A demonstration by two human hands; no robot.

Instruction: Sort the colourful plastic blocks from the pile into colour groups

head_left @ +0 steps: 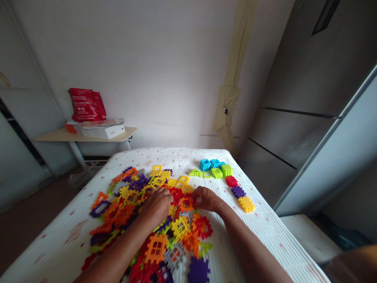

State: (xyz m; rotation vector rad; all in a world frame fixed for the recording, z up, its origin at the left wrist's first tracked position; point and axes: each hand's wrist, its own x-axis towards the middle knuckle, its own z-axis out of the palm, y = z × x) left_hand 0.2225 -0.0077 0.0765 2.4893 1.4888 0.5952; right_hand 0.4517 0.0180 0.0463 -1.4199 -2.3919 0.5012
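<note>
A heap of interlocking plastic building tiles point(156, 249) in orange, yellow, red, purple, green and grey lies on a cloth-covered table point(253, 243). Over the middle of the heap, my left hand point(159, 204) is closed, its fingers bent down among the tiles; what they grip is hidden. My right hand point(206, 198) curls its fingers at the heap's right edge, beside a yellow window tile point(186, 189) and an orange window tile point(186, 203). Its fingertips are bent together, and anything between them is too small to make out.
Blue tiles point(205, 164) and green tiles point(226, 170) are grouped at the back right. A red tile point(231, 181), a purple tile point(238, 192) and a yellow tile point(246, 204) run down the right side. A fridge point(282, 118) stands right; a small desk point(53, 135) back left.
</note>
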